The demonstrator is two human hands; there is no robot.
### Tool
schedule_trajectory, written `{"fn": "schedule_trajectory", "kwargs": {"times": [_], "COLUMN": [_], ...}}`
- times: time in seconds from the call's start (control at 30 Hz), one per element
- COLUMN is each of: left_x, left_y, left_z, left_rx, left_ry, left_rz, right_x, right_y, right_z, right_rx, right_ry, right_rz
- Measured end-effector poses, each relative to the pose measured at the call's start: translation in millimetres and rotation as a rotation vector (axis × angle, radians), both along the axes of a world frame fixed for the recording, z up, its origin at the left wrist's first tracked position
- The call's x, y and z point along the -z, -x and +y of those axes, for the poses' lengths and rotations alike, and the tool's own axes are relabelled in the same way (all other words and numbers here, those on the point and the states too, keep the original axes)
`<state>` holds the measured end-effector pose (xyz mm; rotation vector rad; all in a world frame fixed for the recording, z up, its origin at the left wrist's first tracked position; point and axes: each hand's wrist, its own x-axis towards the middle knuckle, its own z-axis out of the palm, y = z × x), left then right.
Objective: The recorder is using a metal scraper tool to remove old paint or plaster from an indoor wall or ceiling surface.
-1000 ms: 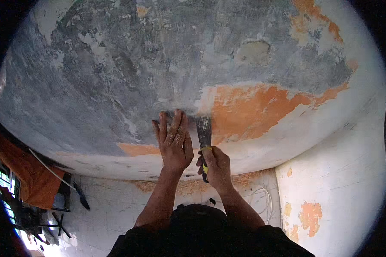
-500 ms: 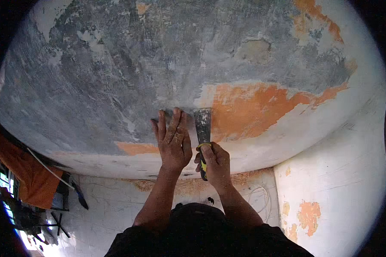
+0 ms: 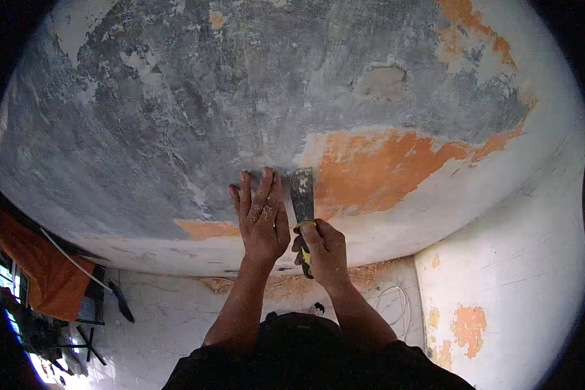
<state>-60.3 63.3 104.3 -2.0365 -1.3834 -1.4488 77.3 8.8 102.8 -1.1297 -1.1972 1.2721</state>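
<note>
My right hand (image 3: 324, 252) is closed round the black and yellow handle of a scraper (image 3: 301, 195). Its flat blade, flecked with pale residue, points away from me and lies against the wall (image 3: 195, 117). Most of that wall is bare grey, with a patch of orange paint (image 3: 377, 170) just right of the blade. Left of the scraper, my left hand (image 3: 261, 218) rests against the grey surface with its fingers stretched out and apart. Dusty flakes cling to its back and fingers. Whether the blade's edge is under any paint I cannot tell.
White paint borders the grey area below and at right. A side wall (image 3: 494, 292) with orange spots stands at right. On the left hangs an orange cloth (image 3: 52, 273) by a window. Orange-brown debris (image 3: 364, 272) lies along the wall's foot, near a pale cable (image 3: 404, 302).
The scraper and my right hand have shifted slightly left and toward me. My left hand has hardly moved. The view has tilted a little.
</note>
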Motion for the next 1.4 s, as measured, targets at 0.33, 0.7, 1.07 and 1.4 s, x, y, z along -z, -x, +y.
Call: {"fn": "schedule_trajectory", "kwargs": {"times": [0.33, 0.7, 1.07, 1.4], "left_x": [2, 8, 9, 8], "left_y": [3, 4, 6, 3], "left_z": [-1, -1, -6, -5], "left_rx": [-0.001, -0.060, -0.067, -0.043], "left_ry": [0.023, 0.036, 0.067, 0.038], "left_rz": [-0.039, 0.009, 0.019, -0.014], "right_x": [-10, 22, -1, -6], "right_y": [5, 5, 5, -3], "right_z": [6, -4, -4, -2], "right_rx": [0.016, 0.033, 0.013, 0.055], "right_ry": [-0.061, 0.033, 0.011, -0.014], "right_rz": [0.089, 0.096, 0.127, 0.133]}}
